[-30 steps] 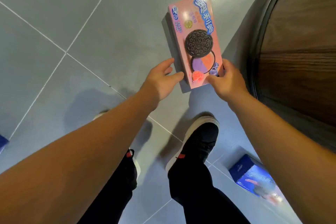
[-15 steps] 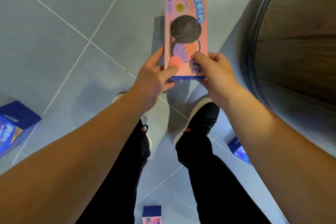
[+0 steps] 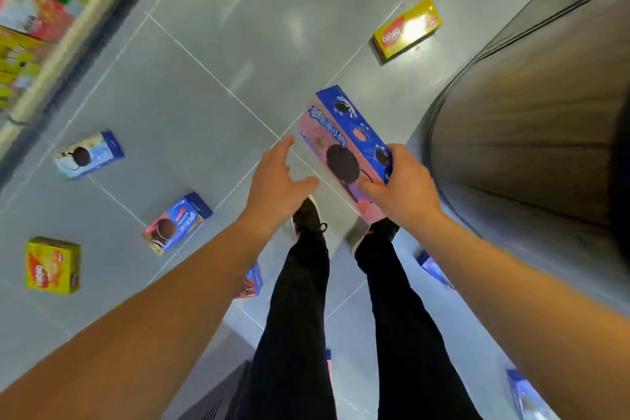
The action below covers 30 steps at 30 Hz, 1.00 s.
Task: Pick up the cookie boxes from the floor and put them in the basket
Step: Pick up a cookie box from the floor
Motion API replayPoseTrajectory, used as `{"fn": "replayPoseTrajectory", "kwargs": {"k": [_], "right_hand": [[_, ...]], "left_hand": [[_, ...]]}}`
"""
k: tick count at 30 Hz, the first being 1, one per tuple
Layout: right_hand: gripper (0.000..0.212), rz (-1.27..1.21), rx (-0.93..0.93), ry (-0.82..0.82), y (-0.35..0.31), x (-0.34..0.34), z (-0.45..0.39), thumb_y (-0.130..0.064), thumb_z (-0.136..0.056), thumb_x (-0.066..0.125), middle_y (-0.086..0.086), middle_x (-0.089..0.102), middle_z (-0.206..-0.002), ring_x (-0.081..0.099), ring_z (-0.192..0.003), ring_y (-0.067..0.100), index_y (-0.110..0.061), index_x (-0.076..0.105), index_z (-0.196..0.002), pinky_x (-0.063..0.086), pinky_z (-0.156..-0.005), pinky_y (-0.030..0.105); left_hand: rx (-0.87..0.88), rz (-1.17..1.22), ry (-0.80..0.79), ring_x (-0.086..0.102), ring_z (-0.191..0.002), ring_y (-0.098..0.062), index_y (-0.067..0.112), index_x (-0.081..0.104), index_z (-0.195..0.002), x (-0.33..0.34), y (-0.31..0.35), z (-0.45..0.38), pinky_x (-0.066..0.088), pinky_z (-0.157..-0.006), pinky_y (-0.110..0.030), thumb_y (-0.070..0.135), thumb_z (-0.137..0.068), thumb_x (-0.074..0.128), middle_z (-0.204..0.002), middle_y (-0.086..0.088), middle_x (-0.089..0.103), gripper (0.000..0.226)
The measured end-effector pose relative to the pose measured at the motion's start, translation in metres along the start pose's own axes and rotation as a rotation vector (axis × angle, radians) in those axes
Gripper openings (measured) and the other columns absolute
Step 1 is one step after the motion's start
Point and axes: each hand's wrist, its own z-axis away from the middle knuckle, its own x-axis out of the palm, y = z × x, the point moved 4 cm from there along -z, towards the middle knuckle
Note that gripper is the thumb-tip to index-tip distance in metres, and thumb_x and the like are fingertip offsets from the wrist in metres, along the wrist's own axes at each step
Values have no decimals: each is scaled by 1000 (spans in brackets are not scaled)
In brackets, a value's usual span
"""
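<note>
Right hand [image 3: 400, 189] grips the pink cookie box [image 3: 342, 150] by its near end — box tilted, held clear of the floor [image 3: 211, 54]. Left hand [image 3: 276, 179] spread, just beside the box, holding nothing. Other boxes — blue [image 3: 175, 223], yellow [image 3: 405, 30] — lie on the floor.

Even bright overhead light, glare on yellow box [image 3: 407, 30] and floor tiles [image 3: 293, 27], motion-blurred shelves [image 3: 30, 10], wide-angle edges bowed.

right hand [image 3: 402, 189] grips a pink cookie box [image 3: 335, 150] above the floor; left hand [image 3: 276, 181] spread beside it.
</note>
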Motion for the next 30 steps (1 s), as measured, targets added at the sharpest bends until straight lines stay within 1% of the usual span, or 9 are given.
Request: {"fn": "replayPoseTrajectory", "kwargs": {"k": [2,5,10,12,14,19,21,24,30], "right_hand": [[52,153,-99,-24,-43,-36,37,-55,-68,63,-6,55,-89,53,-76,24,-27,49,-109,32,-54,30],[70,276,-244,-25,-100,-80,78,-79,-59,45,-6,48,-82,54,-72,24,-25,49,-104,34,-56,30],[53,462,-450,3,-180,-125,137,-78,-70,58,-8,58,-80,58,-70,20,-31,45,-91,43,-54,30],[73,439,-492,30,-209,-143,154,-97,-59,39,-10,58,-78,56,-66,16,-32,46,-90,46,-52,29],[85,432,-538,44,-234,-159,166,-102,-52,28,-11,60,-82,58,-70,15,-32,50,-97,49,-56,30],[68,465,-635,133,-274,-206,169,-84,-64,50,-10,63,-92,61,-81,17,-33,51,-108,52,-65,33],[60,508,-634,135,-285,-221,160,-69,-65,57,-9,64,-101,62,-90,19,-34,50,-113,53,-72,35],[68,506,-642,177,-305,-252,137,-75,-59,47,-10,64,-100,62,-87,18,-33,50,-112,53,-69,33],[58,550,-626,253,-341,-321,65,-67,-72,62,-10,61,-104,60,-89,18,-33,46,-116,53,-70,34]], "left_hand": [[141,-156,60,48,-123,-24,21,33,-146,-46,35,33,39,-102,-30,20,-71,77,-140,-8,43,86],[326,-331,53,33,-137,-26,17,30,-148,-99,81,72,24,-106,-21,18,-69,77,-148,-14,35,92],[509,-636,13,25,-140,-34,28,25,-150,-163,135,130,28,-114,-40,37,-67,80,-157,-14,18,100],[568,-713,13,26,-139,-33,27,29,-149,-185,153,144,29,-113,-43,41,-68,79,-156,-12,23,95],[599,-776,11,35,-134,-29,25,37,-145,-205,174,151,34,-109,-41,42,-69,77,-147,-8,39,87],[680,-657,66,55,-102,-23,25,54,-126,-249,226,158,48,-87,-40,40,-64,83,-112,-3,55,70],[715,-631,91,55,-102,-22,26,55,-125,-257,244,154,48,-87,-39,40,-64,83,-112,-1,55,69],[743,-601,148,56,-102,-20,29,56,-123,-269,282,141,49,-84,-40,38,-64,82,-113,1,55,66],[771,-608,216,55,-103,-17,29,56,-123,-287,376,86,49,-82,-35,36,-65,81,-116,3,56,65]]}}
